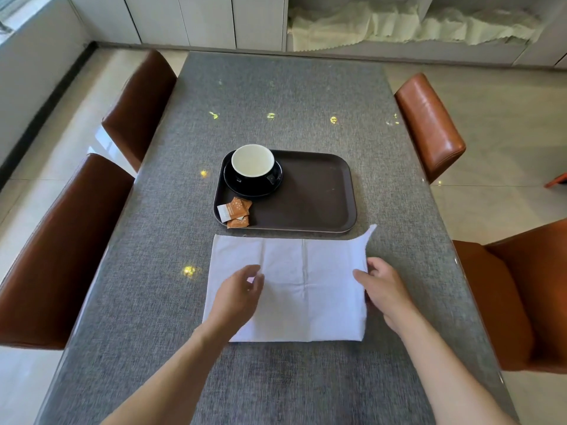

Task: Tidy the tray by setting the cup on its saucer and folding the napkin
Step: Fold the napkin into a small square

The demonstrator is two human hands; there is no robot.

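A black cup [252, 162] with a white inside stands upright on its black saucer [233, 184] at the far left of the dark brown tray [313, 191]. In front of the tray a white napkin [288, 289] lies on the grey table, folded over, its far right corner sticking up. My left hand [241, 291] hovers over the napkin's left half with fingers loosely curled and nothing in them. My right hand [382, 289] pinches the napkin's right edge.
Three orange and white sachets [234, 211] lie in the tray's near left corner. Brown leather chairs [61, 250] stand along both long sides of the table. White cabinets line the far wall.
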